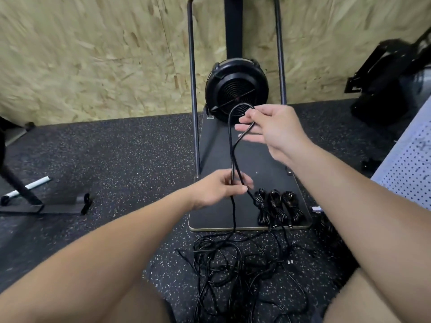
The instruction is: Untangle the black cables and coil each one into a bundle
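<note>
A tangle of cables point(245, 264) sprawls on the floor; the left hand point(217, 190) and right hand point(275, 129) pinch one cable loop point(233, 145) beside three coiled bundles point(277, 208).

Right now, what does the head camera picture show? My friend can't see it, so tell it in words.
Two hands hold up a loop of black cable: the left hand grips it low, the right hand lifts the top. Three coiled bundles lie on a black board, and a tangled pile of cables is on the floor.
</note>
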`<state>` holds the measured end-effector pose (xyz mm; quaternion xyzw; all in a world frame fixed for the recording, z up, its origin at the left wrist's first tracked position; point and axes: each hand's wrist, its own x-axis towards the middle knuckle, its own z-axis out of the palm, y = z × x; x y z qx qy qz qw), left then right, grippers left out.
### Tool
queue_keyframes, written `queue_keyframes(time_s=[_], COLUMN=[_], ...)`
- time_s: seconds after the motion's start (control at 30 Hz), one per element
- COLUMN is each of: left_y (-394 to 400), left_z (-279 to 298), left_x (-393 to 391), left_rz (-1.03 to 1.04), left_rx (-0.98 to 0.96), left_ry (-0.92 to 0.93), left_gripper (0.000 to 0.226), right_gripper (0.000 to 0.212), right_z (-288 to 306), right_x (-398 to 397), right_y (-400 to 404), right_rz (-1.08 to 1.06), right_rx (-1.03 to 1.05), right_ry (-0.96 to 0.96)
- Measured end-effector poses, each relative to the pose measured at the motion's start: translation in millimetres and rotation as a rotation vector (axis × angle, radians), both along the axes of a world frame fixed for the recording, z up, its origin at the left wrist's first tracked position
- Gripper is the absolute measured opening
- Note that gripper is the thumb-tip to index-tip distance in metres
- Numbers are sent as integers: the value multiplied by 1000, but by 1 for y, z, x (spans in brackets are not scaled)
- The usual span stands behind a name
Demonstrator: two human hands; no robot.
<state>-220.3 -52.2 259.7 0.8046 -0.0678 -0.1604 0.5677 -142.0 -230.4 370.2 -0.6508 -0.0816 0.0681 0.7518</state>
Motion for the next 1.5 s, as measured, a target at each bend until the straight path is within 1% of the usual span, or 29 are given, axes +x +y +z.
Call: queue_keyframes(time_s=[0.03, 0.07, 0.13, 0.23, 0.27, 0.3, 0.33, 0.37, 0.43, 0.47, 0.5, 0.57, 0.63, 0.73, 0.8, 0.83, 0.93, 1.03, 1.07, 1.17, 1.27, 1.33, 1.4, 1.47, 1.5], left_y=[-4, -7, -11, -7, -7, -6, -6, -3, 0, 1, 2, 3, 2, 6, 10, 12, 20, 21, 17, 1, -10, -12, -10, -7, -6], left_z=[-2, -3, -2, 0, 4, 8, 15, 22, 36, 42, 48, 51, 50, 43, 38, 35, 26, 13, 9, -1, -9, -11, -12, -12, -11], left_x=[2, 3, 7, 18, 21, 26, 31, 36, 46, 50, 52, 56, 59, 66, 67, 66, 56, 44, 39, 24, 17, 16, 16, 14, 14], left_rz=[-4, 14, 80, 209, 274, 357, 436, 510, 612, 638, 649, 654, 654, 638, 576, 511, 242, 109, 76, 76, 172, 230, 248, 271, 281], left_rx=[17, -7, -92, -67, -106, -183, -254, -310, -392, -437, -492, -565, -619, -696, -686, -642, -417, -320, -282, -133, -119, -149, -230, -315, -342], left_ry=[5, 23, 44, -2, -2, 10, 13, 11, -4, -2, 12, 57, 82, 41, 33, 30, 39, 148, 170, 173, 136, 104, 66, 28, 10], left_gripper=[16, 13, 14, 24, 27, 29, 30, 31, 31, 30, 30, 29, 26, 11, 19, 21, 26, 49, 49, 34, 29, 25, 20, 10, 9], right_gripper=[17, 17, 17, 24, 25, 26, 32, 43, 63, 67, 64, 51, 38, 17, 15, 15, 13, 15, 15, 14, 13, 15, 17, 16, 16], right_z=[-2, -3, -7, -17, -21, -28, -37, -46, -68, -78, -85, -96, -101, -101, -93, -88, -68, -54, -52, -48, -49, -49, -47, -45, -44], right_x=[2, 5, 12, 29, 33, 36, 37, 36, 33, 32, 30, 26, 23, 24, 26, 27, 32, 38, 39, 38, 38, 38, 39, 43, 45], right_y=[3, 7, 10, 8, 7, 8, 7, 7, 9, 10, 13, 19, 24, 27, 25, 24, 18, 12, 11, 8, 10, 12, 11, 7, 5], right_rz=[0, 1, 2, 34, 55, 84, 122, 194, 411, 545, 669, 843, 877, 808, 741, 693, 478, 341, 330, 327, 295, 259, 212, 165, 144], right_rx=[16, 30, 78, 120, 81, -4, -128, -282, -597, -709, -762, -706, -640, -643, -632, -595, -478, -359, -327, -294, -294, -280, -246, -210, -194], right_ry=[8, 9, 11, -13, -24, -31, -40, -47, -49, -53, -44, 5, 7, -41, -32, -18, -37, -44, -42, -60, -99, -112, -102, -96, -99])
